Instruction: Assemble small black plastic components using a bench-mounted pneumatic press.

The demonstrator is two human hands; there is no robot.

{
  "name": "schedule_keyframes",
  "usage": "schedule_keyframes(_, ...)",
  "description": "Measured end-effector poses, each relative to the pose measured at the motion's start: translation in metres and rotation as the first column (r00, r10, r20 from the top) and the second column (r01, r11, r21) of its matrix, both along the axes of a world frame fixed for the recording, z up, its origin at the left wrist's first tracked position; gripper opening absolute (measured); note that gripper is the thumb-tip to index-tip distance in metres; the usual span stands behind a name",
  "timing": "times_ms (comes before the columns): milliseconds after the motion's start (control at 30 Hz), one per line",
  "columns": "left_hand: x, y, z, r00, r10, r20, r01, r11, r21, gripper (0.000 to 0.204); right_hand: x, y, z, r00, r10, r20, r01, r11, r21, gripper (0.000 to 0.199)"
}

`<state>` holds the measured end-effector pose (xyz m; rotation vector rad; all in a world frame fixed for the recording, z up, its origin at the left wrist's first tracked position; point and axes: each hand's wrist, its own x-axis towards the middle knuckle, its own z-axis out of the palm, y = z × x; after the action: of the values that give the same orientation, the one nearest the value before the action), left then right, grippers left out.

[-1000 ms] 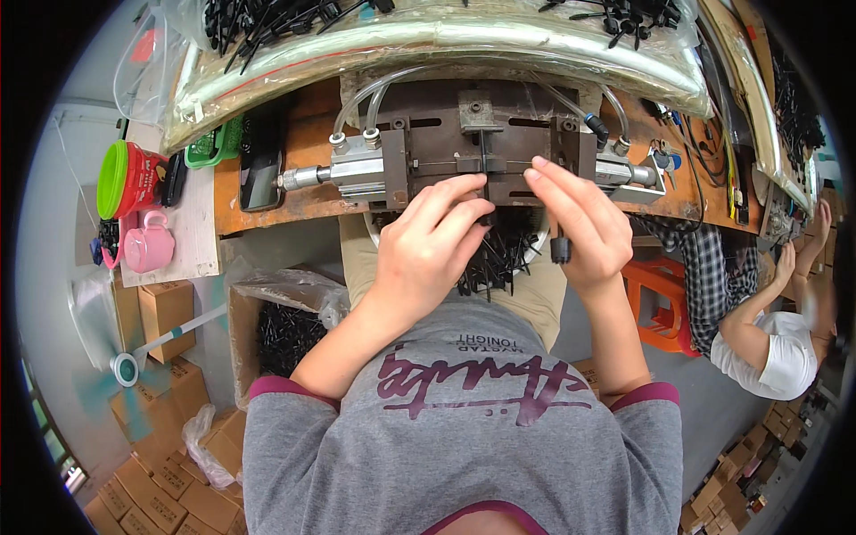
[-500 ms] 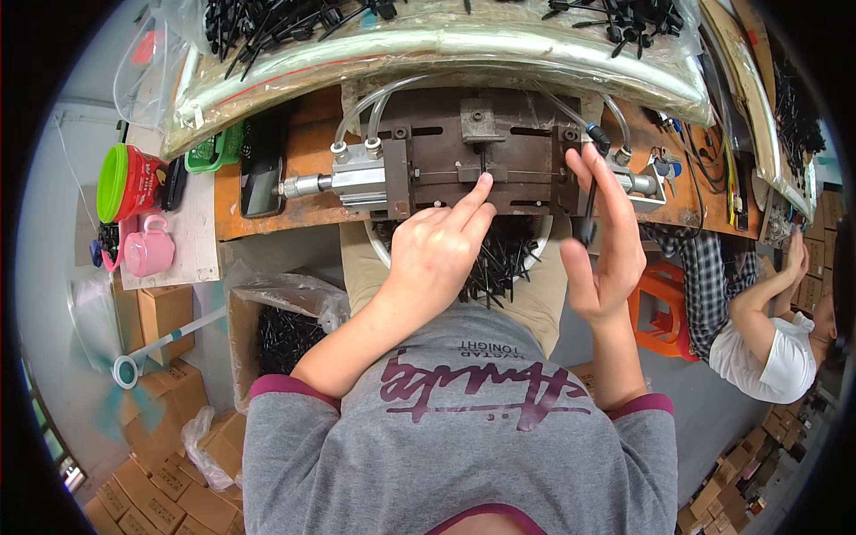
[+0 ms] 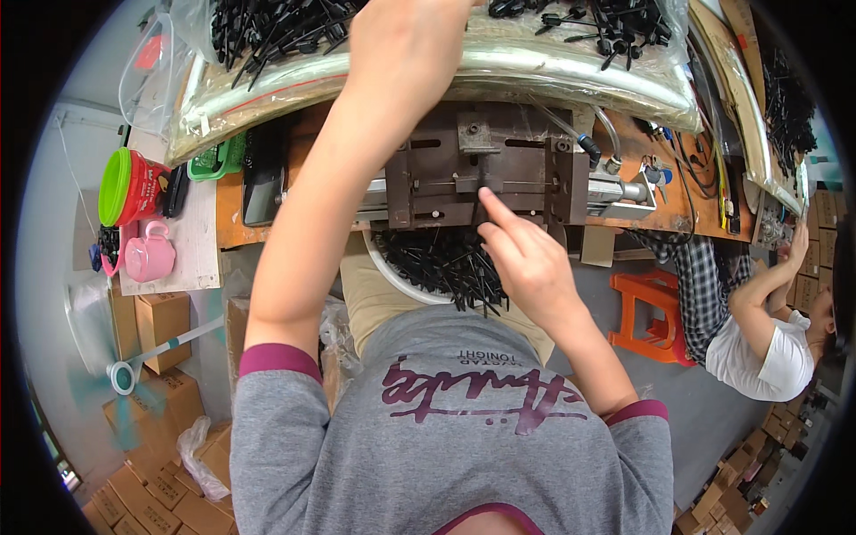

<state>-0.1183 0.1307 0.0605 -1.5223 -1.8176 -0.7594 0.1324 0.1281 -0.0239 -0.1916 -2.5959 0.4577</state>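
Note:
A dark metal fixture (image 3: 526, 166) lies across the bench edge ahead of me. My right hand (image 3: 528, 259) is at its middle, index finger stretched onto a thin black plastic part (image 3: 484, 171) under the small clamp block (image 3: 477, 134). The other fingers curl in around the part's lower end, partly hidden. My left hand (image 3: 406, 49) reaches over the far tray, above a heap of black stemmed parts (image 3: 281, 36). Its fingertips are cut off by the top edge, so their grip cannot be seen.
A white basin (image 3: 392, 272) of black parts rests on my lap. Air cylinders (image 3: 615, 190) with hoses flank the fixture. Pink mug (image 3: 149, 252) and red tub (image 3: 143, 187) stand left. An orange stool (image 3: 651, 312) and a seated person (image 3: 762, 339) are at the right.
My left hand has left the fixture and gone up and forward to the tray. My right hand has moved left with its black part, into the fixture's middle.

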Motion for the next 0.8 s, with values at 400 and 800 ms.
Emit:
schedule_keyframes(400, -0.021, 0.037, -0.003, 0.985, -0.152, 0.084, 0.152, 0.988, 0.015, 0.007, -0.011, 0.0, 0.006, 0.997, -0.038, 0.061, 0.032, 0.995, 0.095, 0.019)
schedule_keyframes(800, 0.043, -0.09, -0.007, -0.295, -0.32, 0.9, 0.485, 0.762, 0.43, 0.053, -0.064, 0.148, 0.105, 0.914, -0.194, -0.355, 0.387, 0.675, 0.629, 0.017)
